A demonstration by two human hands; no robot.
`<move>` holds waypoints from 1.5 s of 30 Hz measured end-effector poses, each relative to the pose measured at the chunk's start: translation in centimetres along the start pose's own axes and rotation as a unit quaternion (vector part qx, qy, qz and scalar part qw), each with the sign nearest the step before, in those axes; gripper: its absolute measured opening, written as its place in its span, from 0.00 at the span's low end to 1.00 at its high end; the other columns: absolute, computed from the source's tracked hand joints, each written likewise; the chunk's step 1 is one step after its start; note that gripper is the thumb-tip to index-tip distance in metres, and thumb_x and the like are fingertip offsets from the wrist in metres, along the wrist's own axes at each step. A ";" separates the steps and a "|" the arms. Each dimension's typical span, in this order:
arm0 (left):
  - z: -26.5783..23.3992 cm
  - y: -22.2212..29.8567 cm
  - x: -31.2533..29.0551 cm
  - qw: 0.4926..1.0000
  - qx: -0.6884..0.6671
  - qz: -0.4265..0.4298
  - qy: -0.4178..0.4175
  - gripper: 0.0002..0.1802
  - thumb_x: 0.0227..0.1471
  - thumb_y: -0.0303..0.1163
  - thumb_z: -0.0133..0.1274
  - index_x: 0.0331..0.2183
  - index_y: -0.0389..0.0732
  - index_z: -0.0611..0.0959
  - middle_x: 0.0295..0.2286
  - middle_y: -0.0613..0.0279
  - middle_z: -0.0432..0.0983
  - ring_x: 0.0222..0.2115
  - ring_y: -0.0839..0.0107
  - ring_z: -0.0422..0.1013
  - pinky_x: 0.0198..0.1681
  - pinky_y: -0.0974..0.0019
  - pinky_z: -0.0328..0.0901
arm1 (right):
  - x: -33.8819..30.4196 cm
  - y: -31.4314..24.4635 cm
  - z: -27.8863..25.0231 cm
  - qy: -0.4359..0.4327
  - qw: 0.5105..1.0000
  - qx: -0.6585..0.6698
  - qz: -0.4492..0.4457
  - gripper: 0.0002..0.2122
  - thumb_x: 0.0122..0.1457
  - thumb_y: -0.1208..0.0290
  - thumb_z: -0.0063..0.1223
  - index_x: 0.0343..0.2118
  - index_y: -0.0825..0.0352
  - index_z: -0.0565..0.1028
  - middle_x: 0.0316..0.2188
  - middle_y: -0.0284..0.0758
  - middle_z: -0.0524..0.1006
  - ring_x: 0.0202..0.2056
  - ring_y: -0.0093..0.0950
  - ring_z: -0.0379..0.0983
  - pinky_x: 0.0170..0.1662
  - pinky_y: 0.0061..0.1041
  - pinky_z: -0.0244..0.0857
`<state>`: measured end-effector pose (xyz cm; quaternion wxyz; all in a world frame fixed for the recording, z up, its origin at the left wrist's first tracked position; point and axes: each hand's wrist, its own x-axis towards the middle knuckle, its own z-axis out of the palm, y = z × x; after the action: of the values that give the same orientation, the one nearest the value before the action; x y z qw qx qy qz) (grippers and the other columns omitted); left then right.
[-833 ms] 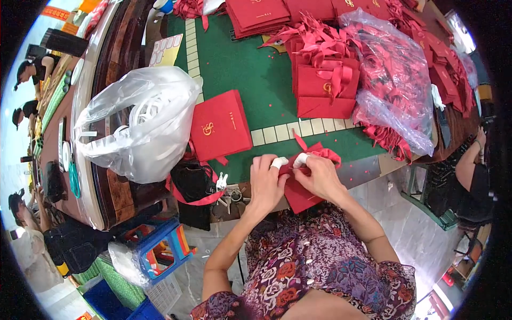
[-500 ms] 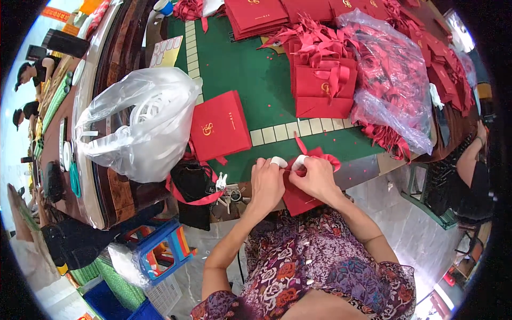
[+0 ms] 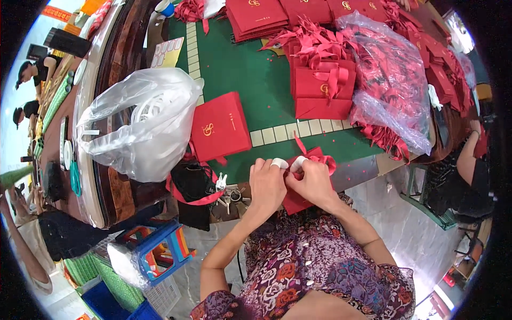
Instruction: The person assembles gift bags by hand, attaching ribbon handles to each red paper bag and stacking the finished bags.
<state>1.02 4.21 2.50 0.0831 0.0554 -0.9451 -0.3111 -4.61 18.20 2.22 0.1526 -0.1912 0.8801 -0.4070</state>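
A red gift bag [image 3: 296, 204] is between my hands at the near edge of the table, tilted, its lower part over my lap. My left hand [image 3: 268, 184] pinches at its upper edge, fingers closed. My right hand [image 3: 314, 182] pinches close beside it, thumb and finger together. White wraps cover fingertips on both hands. What exactly lies between the fingertips is hidden. A loop of red ribbon [image 3: 329, 164] sticks out past my right hand. To the left on the table lies a short stack of flat red bags [image 3: 221, 128].
Clear plastic bag [image 3: 170, 101] of white rings at left; black pouch [image 3: 191, 181] and keys [image 3: 221, 182] below it. Standing ribboned bags [image 3: 324, 101] and a plastic sack of ribbons [image 3: 392, 74] at right. Folded bags [image 3: 256, 18] lie at the back. Other people are on both sides.
My hands stay at the same spot, with the right hand and the bag shifting slightly. At right, a person's hand now has something red beside it; at far left, a person's arm has moved.
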 end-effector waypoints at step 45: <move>-1.6 0.1 0.4 0.968 -0.031 0.248 0.033 0.07 0.43 0.23 0.58 0.29 0.35 0.80 0.26 0.55 0.74 0.30 0.58 0.71 0.33 0.58 0.67 | 7.1 1.4 -6.2 -0.311 0.944 -0.004 -0.112 0.15 0.51 0.59 0.63 0.29 0.69 0.83 0.21 0.39 0.80 0.24 0.32 0.76 0.31 0.31 0.68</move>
<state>0.90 3.26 3.87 0.1904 -0.1730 -0.9159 -0.3082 -13.82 19.79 4.22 0.3713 -0.4058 0.7635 -0.3383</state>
